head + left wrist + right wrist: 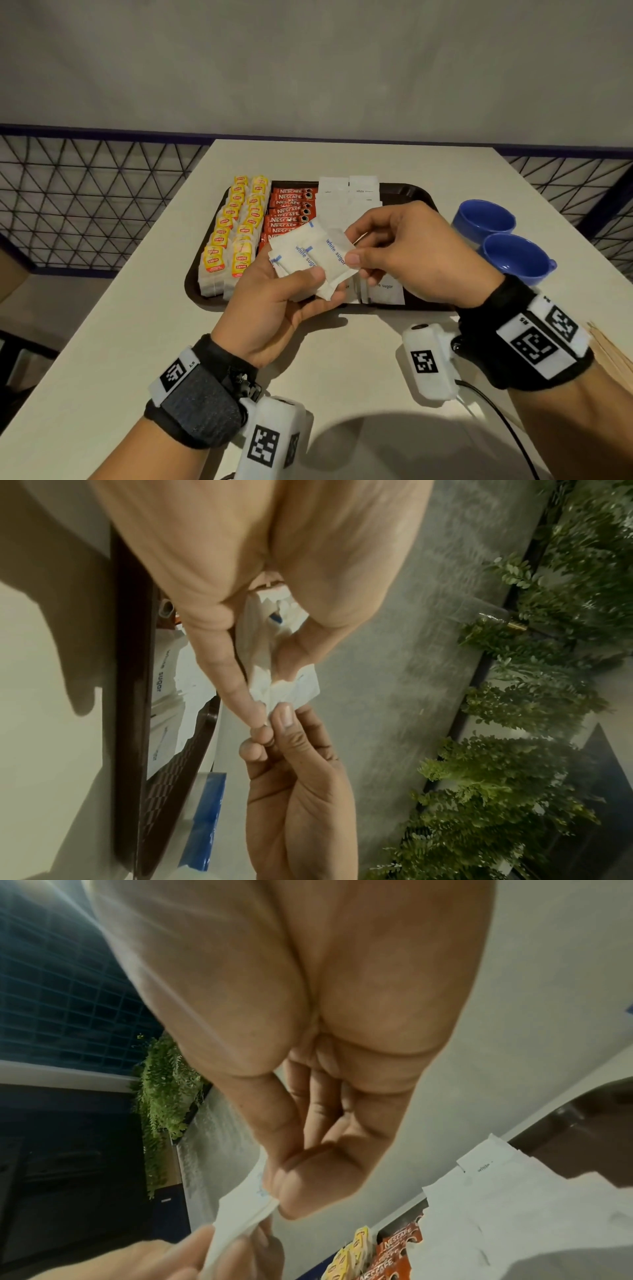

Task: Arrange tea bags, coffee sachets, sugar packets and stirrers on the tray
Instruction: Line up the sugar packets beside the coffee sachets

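A dark brown tray (419, 192) on the table holds yellow tea bags (236, 236) in two rows at the left, red coffee sachets (289, 209) in the middle and white sugar packets (349, 193) to the right. Over the tray's front, my left hand (287, 291) grips a fanned stack of white sugar packets (301, 255). My right hand (394, 250) pinches the top packet (334, 255) of that stack between thumb and fingers. The left wrist view shows both hands (274, 715) meeting on the packets (301, 688). Wooden stirrers (613, 356) lie at the table's right edge.
Two blue cups (503, 240) stand to the right of the tray. The table (137, 342) has bare surface in front of the tray and at its left. A black wire fence (85, 198) runs behind the table on both sides.
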A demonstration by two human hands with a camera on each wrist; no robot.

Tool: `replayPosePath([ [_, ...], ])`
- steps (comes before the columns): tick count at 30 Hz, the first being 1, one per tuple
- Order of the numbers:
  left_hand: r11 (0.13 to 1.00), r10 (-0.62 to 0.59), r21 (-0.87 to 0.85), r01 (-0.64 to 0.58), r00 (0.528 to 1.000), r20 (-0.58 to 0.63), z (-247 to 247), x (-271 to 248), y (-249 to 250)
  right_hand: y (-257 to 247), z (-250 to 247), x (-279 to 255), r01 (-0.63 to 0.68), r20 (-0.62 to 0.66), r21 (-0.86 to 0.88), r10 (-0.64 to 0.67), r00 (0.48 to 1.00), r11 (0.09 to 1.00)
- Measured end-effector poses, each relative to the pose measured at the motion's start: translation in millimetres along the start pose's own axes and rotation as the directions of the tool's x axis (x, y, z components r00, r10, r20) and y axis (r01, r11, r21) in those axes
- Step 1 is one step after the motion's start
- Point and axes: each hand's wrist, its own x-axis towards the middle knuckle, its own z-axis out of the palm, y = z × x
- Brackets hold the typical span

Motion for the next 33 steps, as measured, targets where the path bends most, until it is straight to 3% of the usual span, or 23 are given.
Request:
replayPosePath([
  [5, 1.0, -0.008, -0.025, 0.005, 0.995, -0.1, -2.5, 2.0, 1.2, 4.6, -10.0, 2.2, 0.033, -0.086, -0.034, -0.035, 0.996, 0.999],
  [10, 0.995, 0.045, -0.074, -0.065, 0.967, -0.251, -8.5, 5.4, 7.7, 15.9, -17.1, 8.8, 0.051, -0.221, -0.027, -0.055, 0.974, 0.998],
  [15, 0.99, 0.033, -0.119, -0.072, 0.953, -0.302, -9.4, 5.9, 10.4, 31.4, 7.4, 15.5, 0.018, -0.047, -0.251, -0.031, 0.998, 0.968],
  [22, 0.992, 0.004, -0.122, -0.045, 0.95, -0.312, -7.4, 6.3, 9.4, 32.0, 16.7, 16.4, -0.018, 0.065, -0.394, 0.047, 0.997, 0.919],
  [29, 0.991, 0.002, -0.126, -0.043, 0.95, -0.311, -7.1, 5.8, 13.4, 21.6, 16.9, 11.7, 0.025, 0.036, -0.422, -0.011, 0.999, 0.906],
  [33, 0.991, 0.002, -0.126, -0.044, 0.948, -0.318, -8.3, 5.1, 14.7, 19.2, 31.2, 6.1, 0.044, 0.165, -0.449, 0.034, 0.986, 0.892],
])
